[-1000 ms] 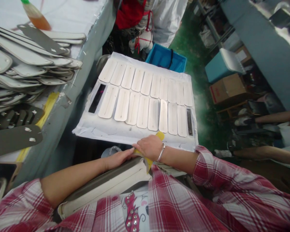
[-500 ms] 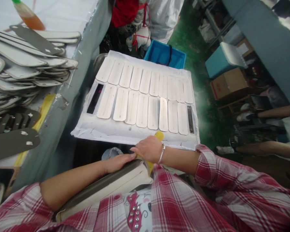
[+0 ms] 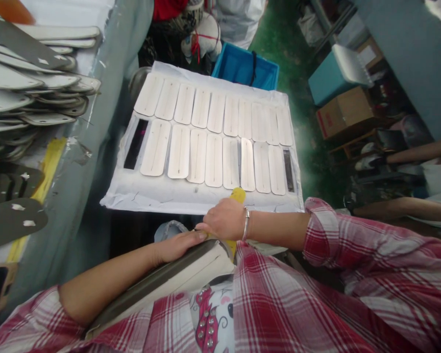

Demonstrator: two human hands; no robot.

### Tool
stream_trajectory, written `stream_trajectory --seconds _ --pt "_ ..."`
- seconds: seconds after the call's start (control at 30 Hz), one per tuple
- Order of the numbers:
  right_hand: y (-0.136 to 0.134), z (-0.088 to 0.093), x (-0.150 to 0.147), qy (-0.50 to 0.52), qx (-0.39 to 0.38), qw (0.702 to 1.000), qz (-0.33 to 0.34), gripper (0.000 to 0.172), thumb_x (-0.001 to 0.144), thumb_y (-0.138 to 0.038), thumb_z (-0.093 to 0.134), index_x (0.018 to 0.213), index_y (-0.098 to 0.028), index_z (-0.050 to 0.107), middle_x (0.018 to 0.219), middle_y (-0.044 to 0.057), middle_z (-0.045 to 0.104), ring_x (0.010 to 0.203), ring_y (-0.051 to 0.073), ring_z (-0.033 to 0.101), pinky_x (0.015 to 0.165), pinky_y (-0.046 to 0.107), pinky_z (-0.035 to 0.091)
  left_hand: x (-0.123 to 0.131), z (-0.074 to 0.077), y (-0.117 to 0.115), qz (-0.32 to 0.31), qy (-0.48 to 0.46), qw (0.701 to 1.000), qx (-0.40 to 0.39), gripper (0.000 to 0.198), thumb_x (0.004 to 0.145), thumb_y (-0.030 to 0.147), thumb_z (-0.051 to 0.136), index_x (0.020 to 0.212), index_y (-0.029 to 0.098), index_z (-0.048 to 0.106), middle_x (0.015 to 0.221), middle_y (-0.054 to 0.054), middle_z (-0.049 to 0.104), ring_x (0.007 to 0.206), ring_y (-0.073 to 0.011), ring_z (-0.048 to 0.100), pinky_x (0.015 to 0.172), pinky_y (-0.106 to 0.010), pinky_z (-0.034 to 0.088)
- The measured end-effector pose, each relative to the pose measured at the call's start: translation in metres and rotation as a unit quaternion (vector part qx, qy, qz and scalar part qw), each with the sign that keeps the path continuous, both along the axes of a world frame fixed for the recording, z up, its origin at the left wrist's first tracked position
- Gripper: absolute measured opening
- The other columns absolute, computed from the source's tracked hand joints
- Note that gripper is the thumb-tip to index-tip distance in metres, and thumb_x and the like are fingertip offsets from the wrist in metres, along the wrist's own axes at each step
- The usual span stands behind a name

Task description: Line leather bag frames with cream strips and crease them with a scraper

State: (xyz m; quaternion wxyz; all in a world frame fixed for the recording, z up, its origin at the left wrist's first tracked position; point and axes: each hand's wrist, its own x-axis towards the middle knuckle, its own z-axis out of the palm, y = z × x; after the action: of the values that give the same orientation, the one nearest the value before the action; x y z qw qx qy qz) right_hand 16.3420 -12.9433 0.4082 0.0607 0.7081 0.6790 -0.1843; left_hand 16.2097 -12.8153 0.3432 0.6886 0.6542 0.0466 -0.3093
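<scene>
My right hand (image 3: 226, 219) is closed around a yellow tool (image 3: 238, 195). Its ends show above and below my fist, but its kind cannot be made out. Against my body rests a long, padded-looking piece (image 3: 191, 274), dark grey on top and cream on the side. My left hand (image 3: 180, 246) holds its upper far edge, with the fingertips meeting my right hand. Just beyond my hands is a white-covered board (image 3: 161, 196), on which pale rounded strips (image 3: 216, 159) lie in two rows, each with a thin line down its middle.
At left, a table (image 3: 117, 54) carries stacked white-and-grey pieces (image 3: 33, 93) and dark grey pieces (image 3: 14, 218). A blue crate (image 3: 235, 66) stands behind the board. On the green floor at right are a cardboard box (image 3: 343, 113) and a teal box (image 3: 325, 73). Another person's arm (image 3: 422, 149) shows at far right.
My view has shifted, so the board and table sit slightly higher and further left. Both hands keep nearly the same hold on the tool and the padded piece.
</scene>
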Motion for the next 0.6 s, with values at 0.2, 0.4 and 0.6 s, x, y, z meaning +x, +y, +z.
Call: stream_trajectory --seconds 0.2,0.4,0.6 --pt "0.003 0.001 -0.001 0.003 0.004 0.999 0.034 0.056 0.094 -0.043 0.019 0.078 -0.015 0.065 0.078 0.009 0.068 0.069 0.020 0.061 0.061 0.031 0.038 -0.002 -0.001 0.000 -0.030 -0.057 0.998 0.001 0.051 0.087 0.054 0.033 0.118 0.019 0.055 0.124 -0.002 0.054 0.115 -0.0209 0.047 0.105 -0.030 0.027" --pt "-0.002 0.000 -0.002 0.006 -0.010 1.000 0.014 0.058 0.093 -0.046 0.018 0.079 -0.015 0.065 0.079 0.009 0.067 0.070 0.020 0.061 0.059 0.030 0.037 -0.001 0.000 -0.001 -0.043 -0.042 0.998 0.010 0.054 0.087 0.055 0.032 0.115 0.015 0.056 0.121 -0.004 0.056 0.112 -0.0213 0.048 0.103 -0.031 0.029" --pt "-0.010 -0.004 0.001 0.021 -0.004 1.000 0.001 0.056 0.094 -0.044 0.018 0.077 -0.016 0.064 0.079 0.007 0.068 0.069 0.020 0.061 0.056 0.029 0.033 0.004 0.008 -0.004 -0.065 -0.038 0.997 0.007 0.050 0.089 0.051 0.031 0.113 0.015 0.057 0.120 -0.004 0.057 0.113 -0.0191 0.048 0.103 -0.027 0.029"
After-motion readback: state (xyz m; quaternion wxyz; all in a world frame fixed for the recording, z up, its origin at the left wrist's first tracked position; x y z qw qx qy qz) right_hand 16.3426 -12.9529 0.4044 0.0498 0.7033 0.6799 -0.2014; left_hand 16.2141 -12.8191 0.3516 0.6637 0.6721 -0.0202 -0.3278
